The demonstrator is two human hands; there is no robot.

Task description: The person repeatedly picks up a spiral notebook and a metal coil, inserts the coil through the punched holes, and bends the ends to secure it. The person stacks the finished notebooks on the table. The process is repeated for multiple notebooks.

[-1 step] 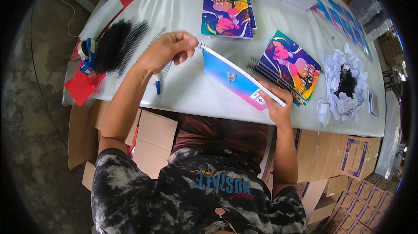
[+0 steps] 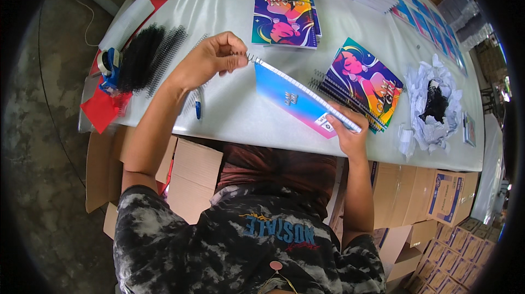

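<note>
My right hand (image 2: 349,132) grips the lower right end of a notebook (image 2: 290,94) with a blue and pink cover, held tilted above the table. The punched edge of the notebook faces up. A black spiral binding coil (image 2: 251,58) sticks out past its upper left corner. My left hand (image 2: 221,56) pinches the free end of this coil between thumb and fingers. How far the coil runs through the holes is too fine to tell. To the right of the notebook lies a stack of notebooks (image 2: 366,78) with purple illustrated covers and black spirals.
Loose black coils (image 2: 145,59) lie at left beside a blue tape dispenser (image 2: 109,67). A blue marker (image 2: 198,105) rests below my left hand. Another notebook stack (image 2: 284,20) stands farther back. Crumpled paper (image 2: 421,97) with black coils sits at right. Cardboard boxes (image 2: 404,193) stand below the table.
The fingers of my left hand have shifted and turned on the coil's end, the thumb now lower. The notebook and my right hand have barely moved.
</note>
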